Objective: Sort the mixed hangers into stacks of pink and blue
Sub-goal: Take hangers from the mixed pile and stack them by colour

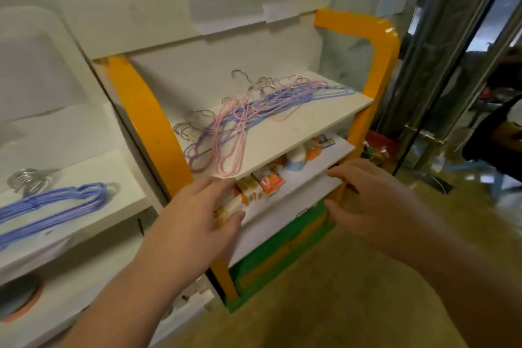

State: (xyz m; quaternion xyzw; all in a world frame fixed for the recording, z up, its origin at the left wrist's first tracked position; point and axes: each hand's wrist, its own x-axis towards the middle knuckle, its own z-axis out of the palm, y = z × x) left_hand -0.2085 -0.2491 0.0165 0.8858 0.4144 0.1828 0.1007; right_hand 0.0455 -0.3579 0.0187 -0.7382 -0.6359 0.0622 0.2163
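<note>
Partly done: a blue stack (53,203) lies on the left shelf (113,206), while the mixed hangers (248,113) still tangle on the orange rack (147,110); both left hand (197,215) and right hand (370,195) hover released, holding nothing.

The blue hangers (53,206) on your left run out of the picture at the left edge. Your left hand (197,220) covers part of the small orange packs (265,183); their print is too blurred to read. Both your forearms are cut off at the bottom edge.
</note>
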